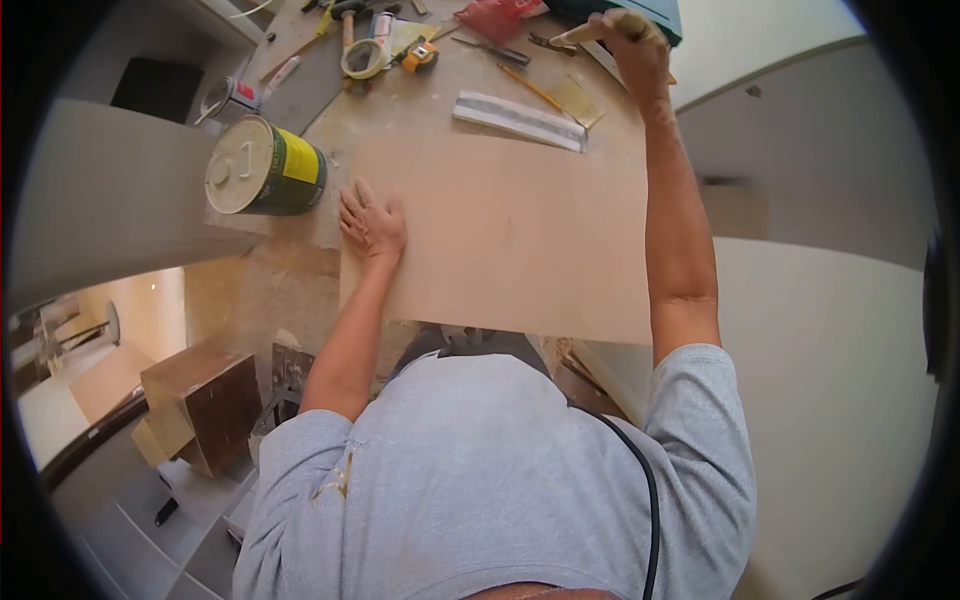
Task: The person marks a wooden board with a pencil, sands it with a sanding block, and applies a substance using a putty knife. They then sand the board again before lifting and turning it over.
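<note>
A flat tan board (500,240) lies across the near part of the work table. On its left edge my left hand (373,222) rests palm down with the fingers spread. My right hand (622,38) is at the far right, its fingers wrapped round the handle of a small tool with a dark metal head (550,43). A green case (655,14) is just behind that hand. Beyond the board lie a pale metal strip (520,120), a pencil (530,87) and a yellowish square sheet (577,102).
A large green paint bucket (290,172) stands left of my left hand, with a smaller open can (232,97) behind it. Masking tape (363,58), a tape measure (420,56), a hammer (347,25) and a red bag (490,14) lie at the back.
</note>
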A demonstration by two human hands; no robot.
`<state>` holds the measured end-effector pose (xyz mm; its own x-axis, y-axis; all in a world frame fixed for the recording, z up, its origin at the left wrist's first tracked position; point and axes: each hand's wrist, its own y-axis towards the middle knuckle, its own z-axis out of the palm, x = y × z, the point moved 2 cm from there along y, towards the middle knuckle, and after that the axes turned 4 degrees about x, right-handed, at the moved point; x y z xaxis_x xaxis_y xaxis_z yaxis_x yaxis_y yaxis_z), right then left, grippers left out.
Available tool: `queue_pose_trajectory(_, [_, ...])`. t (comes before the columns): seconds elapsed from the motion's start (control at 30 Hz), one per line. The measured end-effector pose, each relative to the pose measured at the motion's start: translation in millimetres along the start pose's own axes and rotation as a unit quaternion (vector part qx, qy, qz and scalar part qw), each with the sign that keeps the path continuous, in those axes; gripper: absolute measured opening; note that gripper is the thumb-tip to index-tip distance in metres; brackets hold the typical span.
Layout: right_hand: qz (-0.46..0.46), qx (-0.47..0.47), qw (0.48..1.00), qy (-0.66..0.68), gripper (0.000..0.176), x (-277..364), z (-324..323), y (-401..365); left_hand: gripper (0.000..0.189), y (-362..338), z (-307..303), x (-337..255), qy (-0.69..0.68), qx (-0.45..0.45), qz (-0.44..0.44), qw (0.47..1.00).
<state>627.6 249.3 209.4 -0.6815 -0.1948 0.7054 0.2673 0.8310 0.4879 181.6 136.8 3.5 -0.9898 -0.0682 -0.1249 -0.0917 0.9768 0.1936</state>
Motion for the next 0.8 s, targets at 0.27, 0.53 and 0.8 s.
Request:
queue_pose_trajectory(0.27, [0.085, -0.038, 0.944, 0.318, 0.012, 135, -45, -103, 0.081, 0, 7, 2, -0.052, 0.007, -0.005, 0.999])
queue_pose_trajectory(0.53, [0.139, 0.005, 0.967, 0.212, 0.014, 152, 34, -189, 0.094, 0, 5, 1, -0.062, 0.019, -0.014, 0.998])
queue_pose_trajectory(0.8, [0.107, 0.083, 0.975, 0.178, 0.017, 167, 62, -182, 0.095, 0, 5, 0, -0.042, 0.024, -0.020, 0.999])
